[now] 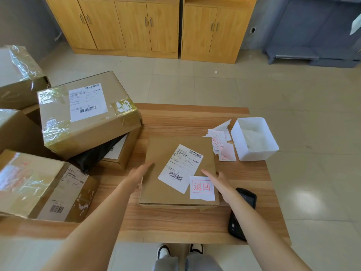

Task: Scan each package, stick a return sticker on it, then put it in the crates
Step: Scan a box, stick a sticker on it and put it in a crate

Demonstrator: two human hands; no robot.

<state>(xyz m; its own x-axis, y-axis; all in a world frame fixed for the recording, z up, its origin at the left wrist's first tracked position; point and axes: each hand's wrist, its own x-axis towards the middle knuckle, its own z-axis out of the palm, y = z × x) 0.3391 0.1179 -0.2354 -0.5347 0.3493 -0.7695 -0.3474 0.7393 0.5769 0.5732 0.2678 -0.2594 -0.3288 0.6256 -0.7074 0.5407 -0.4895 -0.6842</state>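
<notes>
Flat brown cardboard package (175,173) lying in the middle of a wood-grain table (175,225), shipping label (180,168) face up. Red-and-white return sticker (202,188) already on the package's near right corner, just beside the label.

Left hand (139,176) at the package's left edge, fingers straight and relaxed, gripping nothing. Right hand (220,182) at the package's right edge, fingers extended, likewise holding nothing; contact with the cardboard hard to confirm.

Likely step: lifting the stickered package to carry it to a crate; no crate in view. Best done with both palms under or against opposite edges, lifting level, and keeping clear of the sticker, whose near edge looks slightly raised; worth pressing it flat first.

Black handheld scanner (243,212) to the package's right, partly under the right forearm. Loose paper stickers (221,143) beyond the package's far right corner, next to a white plastic tub (254,138). Larger cardboard boxes (86,112) to the package's left, stacked unevenly, wrapped in glossy, crinkled clear tape.
</notes>
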